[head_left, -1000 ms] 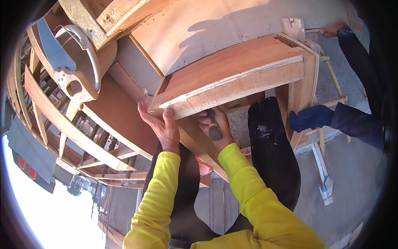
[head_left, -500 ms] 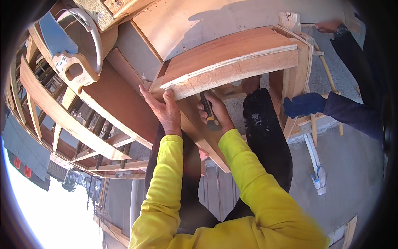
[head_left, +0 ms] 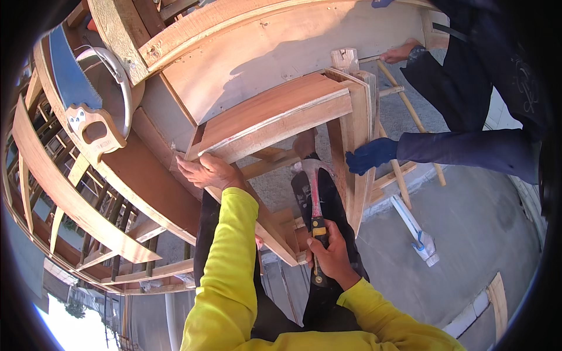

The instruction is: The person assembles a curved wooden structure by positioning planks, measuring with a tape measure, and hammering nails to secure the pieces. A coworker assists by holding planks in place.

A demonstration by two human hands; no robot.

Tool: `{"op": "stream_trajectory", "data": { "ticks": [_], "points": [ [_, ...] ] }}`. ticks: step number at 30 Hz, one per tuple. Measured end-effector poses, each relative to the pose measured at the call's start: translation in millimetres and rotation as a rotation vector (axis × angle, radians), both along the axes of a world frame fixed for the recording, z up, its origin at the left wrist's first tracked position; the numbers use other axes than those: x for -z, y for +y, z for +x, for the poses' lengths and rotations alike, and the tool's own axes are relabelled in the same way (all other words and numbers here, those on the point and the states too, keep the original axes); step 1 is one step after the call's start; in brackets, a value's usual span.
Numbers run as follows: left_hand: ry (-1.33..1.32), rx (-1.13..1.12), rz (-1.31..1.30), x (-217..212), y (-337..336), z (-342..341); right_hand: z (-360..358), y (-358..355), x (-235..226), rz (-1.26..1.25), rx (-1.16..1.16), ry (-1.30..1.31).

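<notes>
My left hand (head_left: 212,173) holds the near left corner of a box-like wooden frame (head_left: 281,130), its thumb against the edge and its fingers reaching past the side. The frame has a curved plywood top with a pale front edge. In my right hand (head_left: 335,253) is a claw hammer (head_left: 316,196) with a worn red shaft and a black and yellow grip. Its metal head points up, below the open front of the frame and apart from the wood. My legs are beneath the hammer and the frame.
A handsaw (head_left: 88,105) with a wooden handle lies at the upper left beside curved timber ribs (head_left: 76,181). At the right, a co-worker's blue-gloved hand (head_left: 372,155) touches the frame's side; a bare foot (head_left: 401,51) is farther back. A white and blue tool (head_left: 415,231) lies on the grey floor.
My right hand has drawn the hammer down toward me, bringing its head into sight. My left hand stays at the frame's corner. The view has shifted right, showing more of the co-worker.
</notes>
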State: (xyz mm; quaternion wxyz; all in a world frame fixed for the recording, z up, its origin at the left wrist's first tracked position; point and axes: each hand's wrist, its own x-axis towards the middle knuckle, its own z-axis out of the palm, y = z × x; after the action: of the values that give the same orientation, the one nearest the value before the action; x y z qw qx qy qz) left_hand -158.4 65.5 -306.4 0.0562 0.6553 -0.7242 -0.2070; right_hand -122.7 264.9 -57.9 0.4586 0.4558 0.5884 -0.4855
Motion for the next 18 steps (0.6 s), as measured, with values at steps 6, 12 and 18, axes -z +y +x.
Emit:
{"op": "stream_trajectory", "data": {
  "ticks": [6, 12, 18],
  "points": [
    [-0.068, -0.208, 0.005, -13, -4, -33, -22, 37, 47, 0.296, -0.247, 0.646],
    [-0.127, -0.121, -0.071, -1, -4, -16, -10, 70, 155, 0.426, -0.286, 0.602],
    [-0.175, -0.159, -0.053, -5, -5, -23, -42, 44, 137, 0.273, 0.079, 0.943]
  ]
}}
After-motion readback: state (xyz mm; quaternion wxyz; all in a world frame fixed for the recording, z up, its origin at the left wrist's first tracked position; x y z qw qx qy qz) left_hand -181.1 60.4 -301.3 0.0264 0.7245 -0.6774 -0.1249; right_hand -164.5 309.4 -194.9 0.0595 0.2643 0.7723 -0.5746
